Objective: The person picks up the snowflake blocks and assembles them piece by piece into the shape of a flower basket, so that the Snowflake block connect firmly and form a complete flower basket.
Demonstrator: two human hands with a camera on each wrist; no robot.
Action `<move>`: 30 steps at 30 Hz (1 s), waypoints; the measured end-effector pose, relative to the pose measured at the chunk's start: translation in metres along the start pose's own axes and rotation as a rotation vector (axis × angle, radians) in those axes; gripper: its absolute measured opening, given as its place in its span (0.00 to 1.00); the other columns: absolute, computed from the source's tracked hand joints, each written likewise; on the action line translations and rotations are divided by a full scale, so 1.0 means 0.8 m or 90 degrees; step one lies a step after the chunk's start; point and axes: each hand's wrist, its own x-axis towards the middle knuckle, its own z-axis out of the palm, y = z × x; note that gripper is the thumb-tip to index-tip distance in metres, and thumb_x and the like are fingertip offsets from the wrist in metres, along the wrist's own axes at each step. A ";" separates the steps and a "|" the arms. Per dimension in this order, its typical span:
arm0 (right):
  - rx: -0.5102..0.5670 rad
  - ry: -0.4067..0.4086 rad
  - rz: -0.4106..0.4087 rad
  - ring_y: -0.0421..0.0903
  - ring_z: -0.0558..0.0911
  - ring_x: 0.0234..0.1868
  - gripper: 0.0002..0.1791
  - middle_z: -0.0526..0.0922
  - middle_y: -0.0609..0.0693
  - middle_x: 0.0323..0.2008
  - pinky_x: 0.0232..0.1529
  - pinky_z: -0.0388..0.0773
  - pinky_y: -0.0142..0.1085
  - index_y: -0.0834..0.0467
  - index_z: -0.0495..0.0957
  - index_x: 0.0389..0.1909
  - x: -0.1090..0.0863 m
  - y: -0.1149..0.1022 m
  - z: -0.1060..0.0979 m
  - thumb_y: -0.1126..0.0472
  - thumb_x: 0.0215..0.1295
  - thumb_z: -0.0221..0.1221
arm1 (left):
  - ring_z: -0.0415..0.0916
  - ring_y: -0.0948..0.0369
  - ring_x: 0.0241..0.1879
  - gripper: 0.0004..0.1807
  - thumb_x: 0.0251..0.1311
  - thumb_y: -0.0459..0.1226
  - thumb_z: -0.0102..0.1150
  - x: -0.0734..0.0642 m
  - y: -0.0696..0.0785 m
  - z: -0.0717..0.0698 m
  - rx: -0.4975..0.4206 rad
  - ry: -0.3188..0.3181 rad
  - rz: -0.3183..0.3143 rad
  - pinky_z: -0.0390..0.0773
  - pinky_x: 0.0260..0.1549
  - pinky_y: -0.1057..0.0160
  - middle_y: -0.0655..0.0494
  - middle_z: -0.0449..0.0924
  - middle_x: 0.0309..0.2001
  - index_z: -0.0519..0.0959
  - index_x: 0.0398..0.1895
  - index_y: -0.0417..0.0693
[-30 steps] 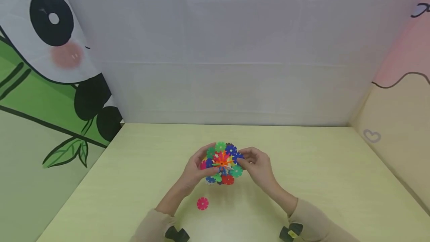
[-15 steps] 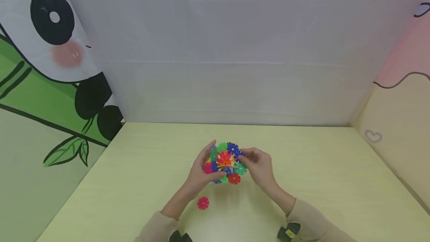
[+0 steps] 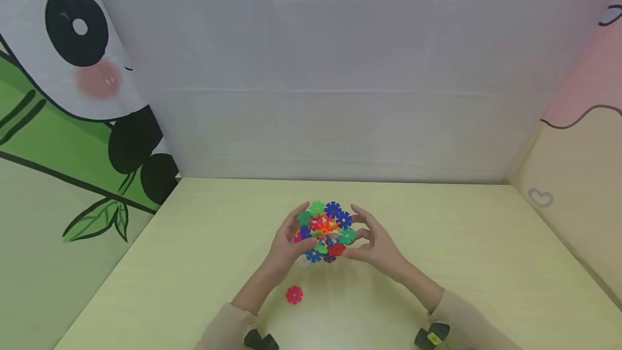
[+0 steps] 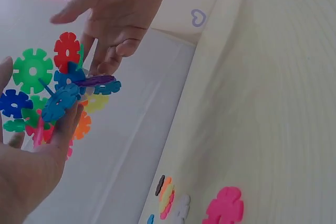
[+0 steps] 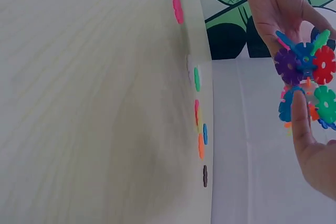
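Observation:
A ball-like cluster of notched snowflake discs (image 3: pixel 324 229) in many colours is held up in front of me. My left hand (image 3: pixel 282 247) grips its left side, thumb across the front and fingers behind. Around the right side spreads my right hand (image 3: pixel 381 247), its thumb tip at a red disc (image 3: pixel 336 249) and its index finger raised beside the dark blue discs (image 3: pixel 344 220). Seen from the right wrist, one straight finger (image 5: pixel 299 111) of that hand lies against a blue disc.
On the pale table (image 3: pixel 194 285) a pink disc (image 3: pixel 293 294) lies loose below the cluster. The wrist views show several more loose discs, among them a black one (image 5: pixel 205 176) and an orange one (image 5: pixel 201 146). A white cloth wall (image 3: pixel 340 96) stands behind the table.
My right hand has let go of the dark blue disc it pinched and spread its fingers, its thumb moving down to the red disc. The cluster has turned slightly in my left hand.

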 end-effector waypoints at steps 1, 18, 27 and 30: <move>0.017 -0.030 0.008 0.49 0.76 0.44 0.48 0.60 0.60 0.60 0.35 0.80 0.37 0.55 0.48 0.68 -0.002 0.000 0.000 0.67 0.49 0.66 | 0.57 0.51 0.64 0.40 0.53 0.33 0.61 0.000 0.001 0.000 -0.014 -0.014 -0.004 0.70 0.53 0.54 0.51 0.57 0.66 0.55 0.67 0.61; 0.031 -0.037 0.073 0.57 0.76 0.50 0.49 0.60 0.62 0.61 0.40 0.79 0.41 0.56 0.50 0.68 -0.002 0.011 -0.018 0.67 0.47 0.67 | 0.64 0.47 0.57 0.46 0.44 0.45 0.69 0.009 -0.011 0.011 0.292 -0.042 0.007 0.71 0.49 0.46 0.53 0.64 0.62 0.57 0.67 0.59; 0.012 -0.022 0.102 0.59 0.74 0.52 0.48 0.62 0.62 0.60 0.42 0.79 0.41 0.57 0.50 0.68 0.001 0.019 -0.028 0.67 0.48 0.66 | 0.76 0.58 0.37 0.46 0.43 0.43 0.70 0.025 -0.012 0.022 0.278 -0.053 -0.005 0.79 0.34 0.66 0.49 0.71 0.51 0.58 0.67 0.51; -0.003 -0.016 0.110 0.60 0.73 0.53 0.48 0.62 0.61 0.60 0.42 0.78 0.41 0.56 0.50 0.68 0.000 0.021 -0.031 0.66 0.48 0.66 | 0.76 0.58 0.37 0.45 0.43 0.43 0.70 0.029 -0.016 0.023 0.283 -0.051 0.003 0.79 0.33 0.66 0.49 0.71 0.53 0.60 0.66 0.51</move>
